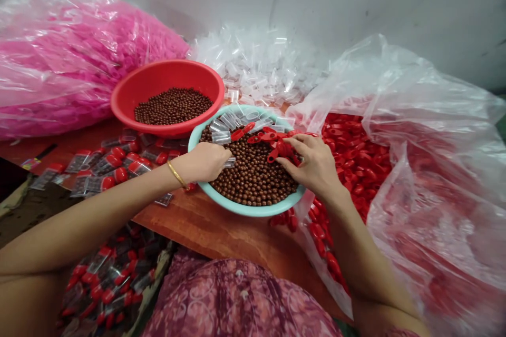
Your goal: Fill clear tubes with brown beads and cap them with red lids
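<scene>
My left hand (209, 162) is closed on a small clear plastic tube (230, 162) over the left side of a pale turquoise basin (253, 210). Round brown beads (253, 179) fill much of this basin. At its right rim, my right hand (314, 160) has thumb and fingers around a red plastic cap (281, 148) within a small pile of such caps. More clear tubes (221, 125) lie on the beads along the far side. How firmly the right fingers grip is partly hidden.
A red basin (168, 129) of brown beads stands behind left. Clear tubes (261, 68) are heaped at the back. Loose red caps (351, 152) spill from plastic bagging (435, 116) at right. Capped tubes (114, 166) lie left and fill a container below (110, 279). A pink-filled bag (79, 58) stands far left.
</scene>
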Tool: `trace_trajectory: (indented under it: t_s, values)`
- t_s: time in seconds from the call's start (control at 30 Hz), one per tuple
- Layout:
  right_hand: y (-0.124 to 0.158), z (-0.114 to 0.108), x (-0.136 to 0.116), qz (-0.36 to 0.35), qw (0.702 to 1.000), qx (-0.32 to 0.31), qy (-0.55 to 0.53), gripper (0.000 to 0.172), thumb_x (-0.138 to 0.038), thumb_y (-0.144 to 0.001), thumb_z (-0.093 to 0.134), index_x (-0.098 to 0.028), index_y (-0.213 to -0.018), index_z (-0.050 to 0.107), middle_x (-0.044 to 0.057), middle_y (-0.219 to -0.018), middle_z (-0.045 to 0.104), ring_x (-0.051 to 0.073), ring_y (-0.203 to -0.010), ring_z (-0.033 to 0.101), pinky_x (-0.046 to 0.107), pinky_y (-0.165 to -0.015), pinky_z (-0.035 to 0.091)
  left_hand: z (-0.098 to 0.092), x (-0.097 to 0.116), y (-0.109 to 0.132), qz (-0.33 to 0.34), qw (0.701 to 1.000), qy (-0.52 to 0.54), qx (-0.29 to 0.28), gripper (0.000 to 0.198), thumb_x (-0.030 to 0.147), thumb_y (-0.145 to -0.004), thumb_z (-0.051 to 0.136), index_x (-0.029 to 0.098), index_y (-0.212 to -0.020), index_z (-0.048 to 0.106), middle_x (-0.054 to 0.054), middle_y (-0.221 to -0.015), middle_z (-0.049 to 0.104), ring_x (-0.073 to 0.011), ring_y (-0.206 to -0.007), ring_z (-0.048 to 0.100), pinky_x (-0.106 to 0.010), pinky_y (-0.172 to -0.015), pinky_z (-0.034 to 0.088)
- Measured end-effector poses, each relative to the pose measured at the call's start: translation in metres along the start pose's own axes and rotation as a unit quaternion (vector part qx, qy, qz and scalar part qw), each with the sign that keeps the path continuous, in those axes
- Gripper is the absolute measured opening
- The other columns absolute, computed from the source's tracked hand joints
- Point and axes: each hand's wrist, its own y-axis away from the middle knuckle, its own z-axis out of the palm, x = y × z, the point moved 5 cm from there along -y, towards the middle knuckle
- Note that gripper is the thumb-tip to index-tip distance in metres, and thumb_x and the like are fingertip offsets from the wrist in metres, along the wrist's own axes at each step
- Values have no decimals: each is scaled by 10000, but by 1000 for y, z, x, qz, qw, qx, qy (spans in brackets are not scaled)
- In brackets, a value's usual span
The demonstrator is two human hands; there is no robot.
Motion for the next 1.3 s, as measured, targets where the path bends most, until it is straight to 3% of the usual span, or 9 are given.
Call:
trace_trajectory:
  t_s: [0.13, 0.3, 0.5, 0.67, 0.77, 0.87, 0.97, 1.1, 1.3]
  values:
    - [-4, 6, -16, -65, 993, -58, 79, 368, -214, -805, 511, -217, -1158, 613, 114, -1193, 573, 284, -1055, 500, 440, -885, 382, 3, 7, -9, -17, 1000, 17, 6, 275, 214, -881, 367, 101, -984, 595, -137, -911, 671, -229, -808, 652, -304, -672, 474]
    - [-23, 23, -25, -150, 977, -116, 101, 252, -191, -864, 458, -210, -986, 678, 118, -1244, 566, 290, -1168, 444, 472, -947, 317, -3, 9, -10, -34, 999, -6, 3, 300, 212, -887, 355, 92, -972, 616, -172, -985, 629, -265, -871, 643, -331, -681, 489]
    - [-37, 11, -18, -33, 983, 30, -176, 228, -382, -854, 540, -227, -970, 660, 71, -1072, 669, 253, -1068, 559, 456, -951, 392, -4, 7, -8, -23, 1000, 12, -18, 229, 205, -844, 449, 118, -940, 638, -134, -953, 664, -241, -885, 646, -316, -736, 497]
    - [-28, 16, -22, 156, 844, 77, -508, 296, -492, -825, 549, -246, -974, 614, -3, -801, 674, 154, -692, 635, 335, -701, 522, 2, 26, -31, 0, 999, 25, -30, 240, 156, -832, 434, 91, -918, 649, -167, -945, 681, -271, -890, 655, -342, -736, 504]
    - [-21, 23, -27, 207, 773, 82, -594, 315, -512, -791, 585, -247, -960, 593, -26, -751, 651, 109, -544, 599, 273, -566, 512, 8, 38, -52, 0, 998, 55, -9, 246, 118, -802, 436, 94, -919, 651, -162, -883, 690, -267, -849, 663, -335, -710, 500]
    - [-15, 28, -24, 233, 740, 106, -622, 331, -520, -771, 601, -242, -949, 582, -35, -746, 633, 93, -509, 582, 245, -503, 492, 16, 38, -71, -14, 990, 141, 17, 168, 146, -762, 509, 107, -845, 650, -121, -813, 687, -247, -790, 658, -306, -666, 484]
    - [-12, 31, -18, 251, 739, 113, -614, 335, -506, -765, 612, -237, -962, 579, -45, -741, 621, 74, -481, 558, 221, -469, 466, 23, 28, -80, -42, 942, 332, 23, 141, 244, -756, 591, 106, -767, 617, -58, -751, 668, -172, -694, 622, -252, -618, 466]
    - [-10, 33, -17, 251, 746, 104, -608, 313, -479, -753, 630, -220, -917, 574, -53, -703, 605, 58, -452, 528, 200, -443, 432, 20, 14, -73, -56, 810, 582, 47, 146, 132, -741, 578, 99, -881, 555, -10, -789, 643, -67, -626, 555, -190, -606, 451]
    - [-10, 35, -21, 234, 721, 116, -642, 282, -478, -775, 587, -211, -866, 570, -77, -585, 483, 44, -391, 391, 195, -376, 330, 14, 9, -48, -12, 683, 726, 84, 318, 108, -700, 613, 117, -1011, 547, -63, -1017, 651, -102, -880, 599, -268, -858, 458]
